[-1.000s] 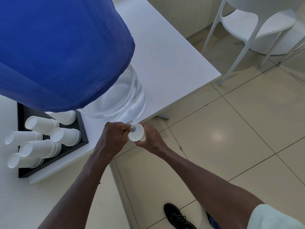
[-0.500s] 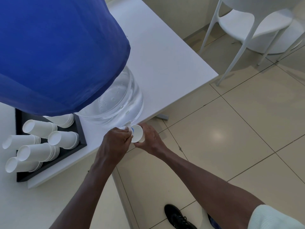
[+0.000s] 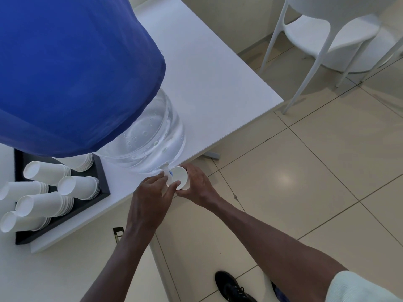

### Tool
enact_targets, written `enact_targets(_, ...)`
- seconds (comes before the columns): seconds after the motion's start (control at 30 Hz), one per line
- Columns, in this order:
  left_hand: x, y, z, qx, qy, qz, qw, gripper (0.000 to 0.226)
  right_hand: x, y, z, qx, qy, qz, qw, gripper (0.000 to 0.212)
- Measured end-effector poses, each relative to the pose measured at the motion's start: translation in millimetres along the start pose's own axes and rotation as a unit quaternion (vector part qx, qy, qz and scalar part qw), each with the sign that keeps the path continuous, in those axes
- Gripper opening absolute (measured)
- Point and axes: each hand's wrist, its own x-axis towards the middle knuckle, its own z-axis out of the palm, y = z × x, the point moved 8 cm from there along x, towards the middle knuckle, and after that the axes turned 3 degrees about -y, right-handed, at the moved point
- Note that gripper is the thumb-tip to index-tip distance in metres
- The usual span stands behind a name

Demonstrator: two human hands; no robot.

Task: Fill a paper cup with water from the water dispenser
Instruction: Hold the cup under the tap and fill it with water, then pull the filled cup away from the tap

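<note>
**Cup under the tap, both hands busy at the table edge**

Biggest thing first: the water dispenser is a big clear jug w/ a blue cloth cover draped over the top, so only the lower part shows. It sits right at the front edge of the white table, prob so the tap overhangs and a cup can go under it w/o the tabletop getting in the way.

Left of it there's a black tray w/ stacks of spare paper cups lying on their sides, mouths toward the person, just beside the jug. Handy spot, grab one and you're already at the tap. A white chair stands well apart at the back, not involved.

Now the small stuff. The tap is a little white spout w/ a bit of blue on it, poking out at the jug's base. The left hand is on it, fingers curled loosely round the tap w/ the thumb up near the jug, looks like it's working the lever, tho I can't tell if it's pressed.

The right hand has its fingers wrapped around the paper cup, holding it off the table edge, rim touching or just about touching the spout, mouth tipped a little toward the camera. Holding it that close prob keeps splashes down.

Can't see any stream or water level inside, too small, so imo filling is either barely started or about to.
</note>
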Motion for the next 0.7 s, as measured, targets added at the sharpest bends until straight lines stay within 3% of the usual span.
enact_targets(0.2,-18,2,-15,-0.095,0.103,-0.061,0.988,0.031,-6,14,-9,0.004,0.017,0.027,0.999,0.068)
enact_targets(0.7,16,46,8,-0.116,0.121,-0.021,0.986,0.059,-21,33,-122,0.031,0.128,0.077,0.988,0.067)
